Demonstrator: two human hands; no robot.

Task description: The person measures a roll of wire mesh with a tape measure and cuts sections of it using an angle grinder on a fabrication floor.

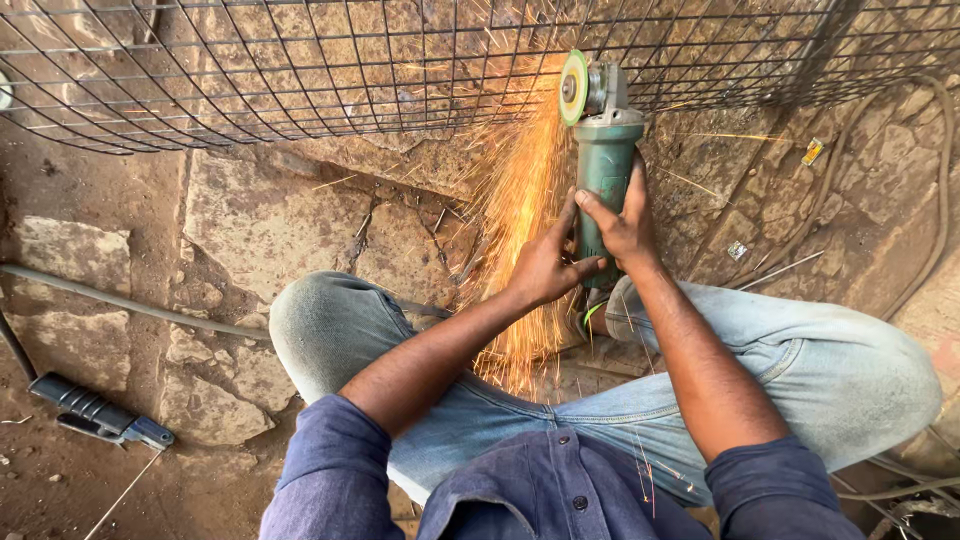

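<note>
- The right hand (625, 222) is closed around the green body of an angle grinder (603, 160), fingers wrapped over its top; the forearm runs down toward five o'clock, elbow bent, sleeve pushed up.
- The left hand (545, 268) grips the rear of the same tool from the nine o'clock side, index finger stretched across toward the right hand; its forearm slants down toward seven o'clock.
- The grinder points to twelve o'clock, and its disc (574, 88) meets the lower edge of a wire mesh panel (300, 70), which spans the top of the view.
- A fan of orange sparks (520, 220) sprays back toward six o'clock, between the person's knees.
- Judged from this, the step in hand is cutting or grinding a wire of the mesh; the next move seems to call for a steady two-handed hold and a slow feed along the wire, with the disc kept square.
- The person sits on the stone floor (250, 220) in pale jeans, knees apart.
- At eight o'clock lies a dark-handled tool (100, 412), well apart; cables (900, 200) curve along at three o'clock.
</note>
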